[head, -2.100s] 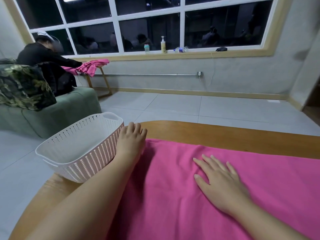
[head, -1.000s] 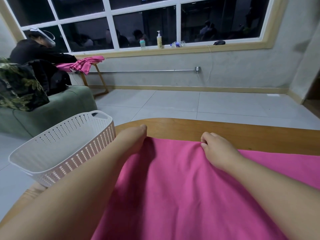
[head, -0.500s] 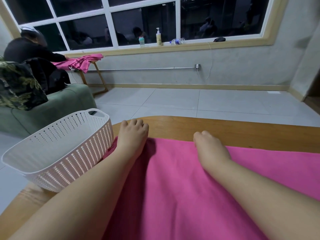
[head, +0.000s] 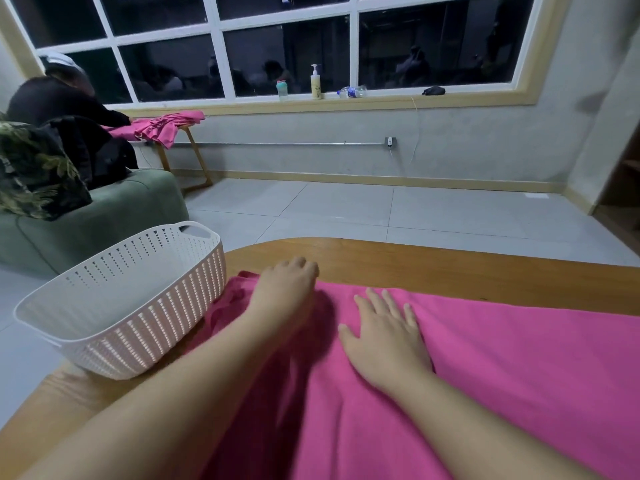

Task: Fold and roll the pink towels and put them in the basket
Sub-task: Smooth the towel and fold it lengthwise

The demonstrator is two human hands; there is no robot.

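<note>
A pink towel (head: 502, 368) lies spread over the wooden table (head: 433, 268), reaching to the right and near edges of the view. My left hand (head: 287, 289) rests on the towel's far left corner with its fingers curled over the edge; whether it grips the cloth is unclear. My right hand (head: 384, 337) lies flat on the towel, fingers spread, just right of the left hand. A white perforated basket (head: 117, 306) stands empty on the table's left end, touching the bunched left edge of the towel.
Beyond the table is grey tiled floor (head: 381, 213). At the left stands a green sofa (head: 97, 220) with a patterned cushion. A person in black (head: 59, 102) sits behind it at a small table with more pink towels (head: 162, 126). Bottles (head: 315, 83) line the windowsill.
My right hand has left the towel's far edge, opened and come back to lie flat on the cloth. My left hand stays at the far left corner.
</note>
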